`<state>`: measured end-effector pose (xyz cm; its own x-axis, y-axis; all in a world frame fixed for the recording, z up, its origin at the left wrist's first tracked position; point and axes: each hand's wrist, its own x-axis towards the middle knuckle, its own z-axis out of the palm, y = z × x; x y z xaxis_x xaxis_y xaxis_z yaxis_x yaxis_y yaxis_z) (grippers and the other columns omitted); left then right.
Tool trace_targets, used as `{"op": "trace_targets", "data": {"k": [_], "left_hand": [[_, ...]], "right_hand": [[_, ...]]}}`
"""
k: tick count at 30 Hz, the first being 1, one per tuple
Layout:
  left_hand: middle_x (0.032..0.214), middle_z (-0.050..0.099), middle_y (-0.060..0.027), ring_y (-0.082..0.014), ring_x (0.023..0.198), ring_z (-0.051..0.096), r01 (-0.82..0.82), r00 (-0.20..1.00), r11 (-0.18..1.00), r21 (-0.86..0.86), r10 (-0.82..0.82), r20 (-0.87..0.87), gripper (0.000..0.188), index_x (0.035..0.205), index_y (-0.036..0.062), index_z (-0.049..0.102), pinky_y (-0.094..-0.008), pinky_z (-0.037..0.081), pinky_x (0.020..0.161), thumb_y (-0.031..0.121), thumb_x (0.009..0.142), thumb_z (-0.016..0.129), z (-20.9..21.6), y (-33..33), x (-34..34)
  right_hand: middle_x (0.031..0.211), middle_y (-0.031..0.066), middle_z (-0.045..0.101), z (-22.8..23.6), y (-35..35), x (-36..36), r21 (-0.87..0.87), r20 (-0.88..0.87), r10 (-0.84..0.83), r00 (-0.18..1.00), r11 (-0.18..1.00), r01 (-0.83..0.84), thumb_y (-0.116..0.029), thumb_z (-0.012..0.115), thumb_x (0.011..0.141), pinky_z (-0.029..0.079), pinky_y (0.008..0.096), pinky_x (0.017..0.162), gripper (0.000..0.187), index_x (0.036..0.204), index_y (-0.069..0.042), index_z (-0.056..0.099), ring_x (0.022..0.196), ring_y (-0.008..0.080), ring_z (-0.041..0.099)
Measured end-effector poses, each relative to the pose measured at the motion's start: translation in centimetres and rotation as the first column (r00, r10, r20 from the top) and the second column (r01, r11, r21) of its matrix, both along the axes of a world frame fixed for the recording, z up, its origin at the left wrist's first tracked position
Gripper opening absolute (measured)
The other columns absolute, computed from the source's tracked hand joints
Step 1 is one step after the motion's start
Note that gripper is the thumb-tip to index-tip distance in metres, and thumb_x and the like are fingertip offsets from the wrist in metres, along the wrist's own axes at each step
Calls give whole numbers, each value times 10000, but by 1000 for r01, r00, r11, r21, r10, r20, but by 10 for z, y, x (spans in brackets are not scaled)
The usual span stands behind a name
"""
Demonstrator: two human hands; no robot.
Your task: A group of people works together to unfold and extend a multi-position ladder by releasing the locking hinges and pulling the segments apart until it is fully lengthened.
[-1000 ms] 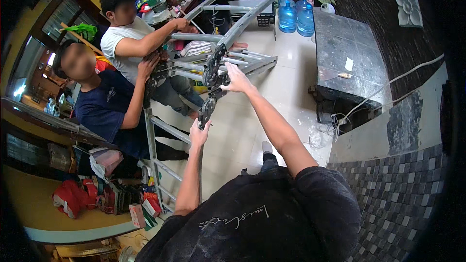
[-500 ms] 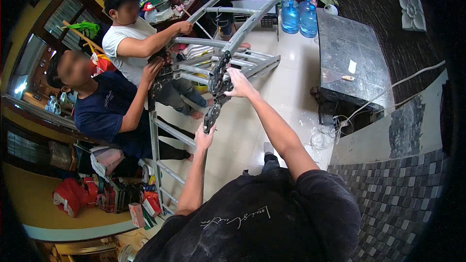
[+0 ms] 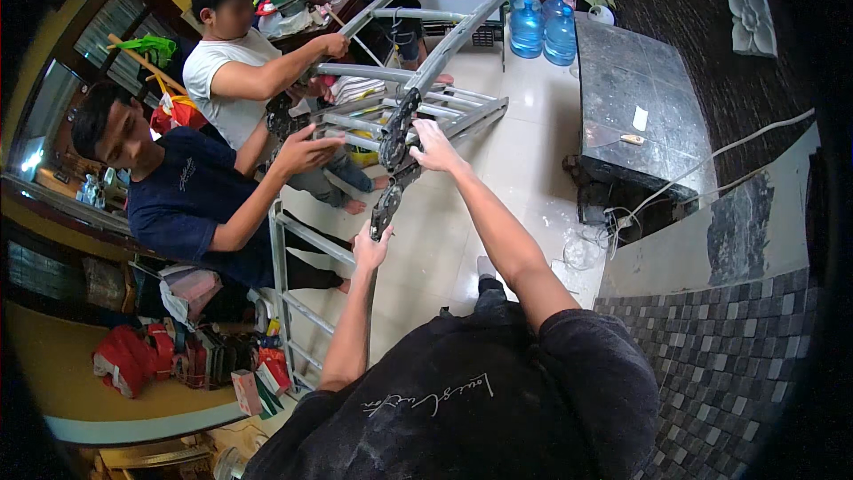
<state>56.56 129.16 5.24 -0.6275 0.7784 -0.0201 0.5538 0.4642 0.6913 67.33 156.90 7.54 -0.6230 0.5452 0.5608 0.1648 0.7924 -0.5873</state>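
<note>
- Ladder [image 3: 458, 40], silver metal, folding: ahead of wearer, bent at black hinges; one section runs up & away to top ctr, lower sections stand behind + to left.
- L hand [image 3: 370, 249]: low, nr pic ctr, just under lower hinge [image 3: 385, 209]; fingers wrapped & clamped on ladder rail. Forearm rises steeply from bottom edge, close to the rail, wrist approx straight.
- R hand [image 3: 434, 147]: higher + further fwd than L, at right side of upper hinge [image 3: 397, 133]; thumb below, fingers above, spread apart, touching hinge. Tips partly hidden, can't tell if clamped. Arm reaches fwd, slanting up-left from shoulder, elbow slightly bent.
- Co-worker in white tee [image 3: 235, 76]: hand [image 3: 333, 44] on far-left ladder rail, fingers curled round it.
- Co-worker in navy tee [image 3: 178, 191]: raised hand [image 3: 306, 149] btwn body & hinges, fingers extended, pointing twd ladder.
- Dark table [image 3: 635, 71] right of ladder; blue water bottles [image 3: 526, 31] just beyond.
</note>
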Motion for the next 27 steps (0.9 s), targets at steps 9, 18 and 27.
{"op": "trace_targets", "data": {"k": [9, 18, 27], "left_hand": [[821, 665, -147, -340, 810, 644, -16, 997, 999, -32, 18, 80, 371, 1007, 94, 613, -430, 483, 726, 394, 803, 691, 0, 1, 0], [760, 653, -98, -236, 715, 638, -23, 999, 1000, 3, 23, -46, 395, 1057, 71, 620, -354, 486, 689, 380, 821, 685, -5, 1, 0], [845, 670, -137, -334, 842, 643, -34, 999, 999, 15, 34, 0, 399, 994, 100, 611, -428, 487, 742, 434, 790, 685, 6, 2, 5]], "right_hand": [[1116, 219, 542, 4, 12, -5, 34, 11, -28, 1000, 999, 28, -172, 561, 852, 377, 429, 979, 339, 1108, 43, 508, 1115, 382, 469], [1102, 231, 564, 2, -2, -8, 7, -159, -78, 984, 997, 80, -163, 540, 875, 398, 445, 940, 297, 1104, 25, 517, 1046, 399, 521], [1168, 240, 536, -2, -6, -8, 0, -145, -84, 986, 996, 85, -168, 530, 892, 377, 433, 983, 345, 1157, 51, 498, 1119, 394, 485]]}}
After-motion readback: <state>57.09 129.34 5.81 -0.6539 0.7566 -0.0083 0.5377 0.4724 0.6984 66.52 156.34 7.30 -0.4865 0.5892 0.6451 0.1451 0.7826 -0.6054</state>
